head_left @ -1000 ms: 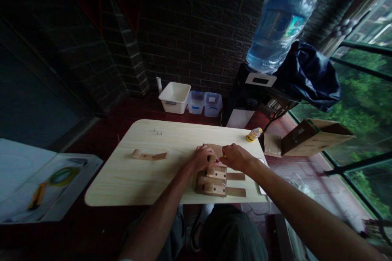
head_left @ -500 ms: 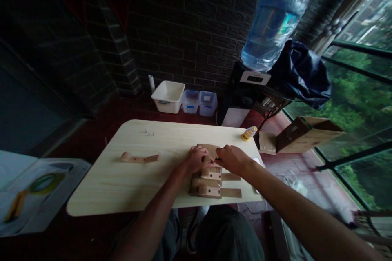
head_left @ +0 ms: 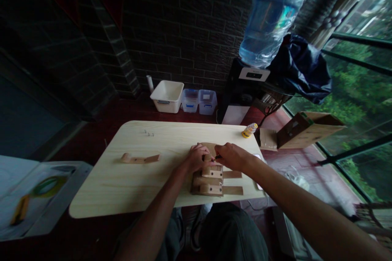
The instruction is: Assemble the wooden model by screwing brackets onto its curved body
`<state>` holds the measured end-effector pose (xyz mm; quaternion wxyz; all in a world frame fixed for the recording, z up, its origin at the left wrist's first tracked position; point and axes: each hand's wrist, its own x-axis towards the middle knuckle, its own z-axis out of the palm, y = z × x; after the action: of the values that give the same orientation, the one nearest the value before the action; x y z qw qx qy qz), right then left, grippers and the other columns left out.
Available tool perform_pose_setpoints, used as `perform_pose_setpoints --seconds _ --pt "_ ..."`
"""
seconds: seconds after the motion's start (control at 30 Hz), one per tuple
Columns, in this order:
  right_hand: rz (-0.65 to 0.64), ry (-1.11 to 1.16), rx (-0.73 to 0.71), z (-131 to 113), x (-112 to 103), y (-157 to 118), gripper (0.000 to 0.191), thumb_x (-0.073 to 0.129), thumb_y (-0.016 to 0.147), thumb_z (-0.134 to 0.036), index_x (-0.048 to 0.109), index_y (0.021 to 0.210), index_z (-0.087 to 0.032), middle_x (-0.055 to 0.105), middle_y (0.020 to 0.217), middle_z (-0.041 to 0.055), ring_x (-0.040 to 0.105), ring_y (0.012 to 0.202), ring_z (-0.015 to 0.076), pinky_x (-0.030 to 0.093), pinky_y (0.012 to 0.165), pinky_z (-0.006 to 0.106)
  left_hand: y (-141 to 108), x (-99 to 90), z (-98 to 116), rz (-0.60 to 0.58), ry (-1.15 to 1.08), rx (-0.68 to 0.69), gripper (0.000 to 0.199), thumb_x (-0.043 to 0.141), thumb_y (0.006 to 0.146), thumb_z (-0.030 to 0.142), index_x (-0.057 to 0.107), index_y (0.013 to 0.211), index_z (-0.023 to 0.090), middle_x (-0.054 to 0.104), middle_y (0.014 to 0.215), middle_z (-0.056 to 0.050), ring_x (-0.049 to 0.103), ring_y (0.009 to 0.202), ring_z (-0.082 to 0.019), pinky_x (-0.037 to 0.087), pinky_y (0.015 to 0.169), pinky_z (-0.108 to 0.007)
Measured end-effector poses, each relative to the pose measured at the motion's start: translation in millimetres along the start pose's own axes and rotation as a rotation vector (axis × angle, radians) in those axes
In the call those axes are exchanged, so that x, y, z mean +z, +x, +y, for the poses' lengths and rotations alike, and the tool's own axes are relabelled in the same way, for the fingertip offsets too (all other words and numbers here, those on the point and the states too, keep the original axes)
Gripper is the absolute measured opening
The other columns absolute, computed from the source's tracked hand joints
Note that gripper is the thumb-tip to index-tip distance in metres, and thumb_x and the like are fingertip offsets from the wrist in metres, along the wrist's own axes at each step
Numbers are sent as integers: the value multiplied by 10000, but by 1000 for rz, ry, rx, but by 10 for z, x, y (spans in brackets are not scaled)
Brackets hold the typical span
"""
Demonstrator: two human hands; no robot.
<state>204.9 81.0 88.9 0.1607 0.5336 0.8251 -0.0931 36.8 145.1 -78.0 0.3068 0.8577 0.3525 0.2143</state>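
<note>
On the right half of the table stands a brown wooden assembly (head_left: 211, 174) with rounded blocks, dark screw heads and flat strips jutting to the right. My left hand (head_left: 196, 158) is closed around a wooden block at its far end. From the other side, my right hand (head_left: 230, 156) pinches a small dark tool (head_left: 217, 157), its tip against that block; the fingers hide most of it, so its kind is unclear. Apart from these, a loose wooden piece (head_left: 139, 159) with one rounded end lies to the left. Several small screws (head_left: 149, 133) rest near the far edge.
The pale table (head_left: 101, 187) has a small yellow-and-clear bottle (head_left: 249, 130) at its far right corner. A white-edged flat object (head_left: 259, 185) is partly under my right forearm. Beyond are bins (head_left: 168, 97), a water dispenser (head_left: 234, 114) and a cardboard box (head_left: 294, 132).
The view has shifted slightly. My right hand has turned a little at the wooden block, still pinching the dark tool; my left hand keeps its hold.
</note>
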Motion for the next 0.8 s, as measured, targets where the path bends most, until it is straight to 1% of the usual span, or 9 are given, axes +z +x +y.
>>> perform_pose_setpoints --seconds 0.13,0.23,0.27,0.33,0.43,0.5,0.63,0.8 --pt "-23 56 86 8 16 36 329 528 993 -387 694 1111 -128 770 1027 150 730 994 247 517 766 272 9 15 6 12 -4 -5 136 753 795 399 774 804 265 733 995 -9 578 1033 -236 371 966 -392" --pt "-25 75 147 5 35 41 365 535 978 -416 687 1140 -125 766 1039 163 731 987 255 518 754 279 11 27 15 28 -12 -9 121 757 794 388 777 803 269 737 973 -6 586 1016 -234 373 953 -391" --pt "-21 75 141 3 34 31 370 547 968 -413 671 1172 -130 763 1057 161 731 985 257 520 750 283 10 30 17 34 -13 -9 126 765 787 396 780 810 273 737 969 -4 587 1014 -234 372 953 -393" --pt "-11 59 81 -1 20 1 343 569 951 -355 642 1219 -153 759 1088 147 732 989 253 522 755 286 7 30 20 37 -14 -9 150 781 773 418 784 819 275 739 968 -2 585 1012 -233 369 961 -395" --pt "5 -21 -5 -16 -9 -43 267 539 950 -213 642 1192 -166 756 1093 144 733 1002 246 528 781 295 0 15 27 21 -12 -14 188 779 774 450 788 835 273 739 991 -8 574 1026 -231 367 980 -394" --pt "14 -84 -23 -29 -11 -54 252 501 966 -168 647 1170 -152 752 1089 162 732 1011 248 536 801 310 -4 -1 38 8 -15 -16 198 776 775 458 790 852 275 740 1004 -10 569 1044 -233 367 989 -393" --pt "17 -108 -35 -36 35 -40 257 499 981 -179 629 1199 -135 738 1121 180 726 1030 248 540 838 322 -2 -17 64 7 -9 -34 175 781 761 435 790 844 281 742 1018 -8 569 1065 -245 362 1001 -403" --pt "-8 -37 45 -18 82 5 316 477 1014 -319 628 1194 -108 740 1083 199 715 1052 267 534 837 317 5 -14 75 22 -2 -24 109 764 771 378 780 797 273 742 979 -4 592 1032 -244 367 976 -402"
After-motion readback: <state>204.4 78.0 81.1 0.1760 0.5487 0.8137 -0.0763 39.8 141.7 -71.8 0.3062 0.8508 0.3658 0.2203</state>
